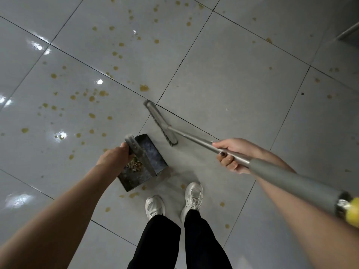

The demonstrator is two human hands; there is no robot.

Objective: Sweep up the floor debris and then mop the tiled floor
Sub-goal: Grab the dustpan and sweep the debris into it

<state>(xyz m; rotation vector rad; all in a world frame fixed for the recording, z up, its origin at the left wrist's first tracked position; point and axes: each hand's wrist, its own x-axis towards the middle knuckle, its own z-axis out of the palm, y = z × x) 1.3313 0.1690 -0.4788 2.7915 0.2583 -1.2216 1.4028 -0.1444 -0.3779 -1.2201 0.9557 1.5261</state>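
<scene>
A person stands on a grey tiled floor [233,74] and looks down at both bare arms. The left hand [114,159] curls its fingers round the upper end of the handle of a dark metal dustpan [156,159], which sits just beyond the feet, left of centre. A small heap of dry, leafy debris [134,165] lies inside the pan, close to that hand. Whether the pan rests on the tiles or hangs just above them cannot be told.

The right hand [233,155] grips the metal broom handle [194,137], fingers wrapped under it and thumb lying along the top. Nearer the camera the handle widens into a grey sleeve [291,179] and ends in a yellow cap [353,212] at the right edge. The broom head [161,123] lies low at the floor, just beyond and to the right of the dustpan, close to it but not touching, with its far tip on a dark grout line.

Yellow-brown stains [144,87] dot the tiles, thickest on the far left, with a few more near the feet. Bright glints [99,81] show on the left tiles. The person wears white sneakers [193,197] and black trousers [161,239].
</scene>
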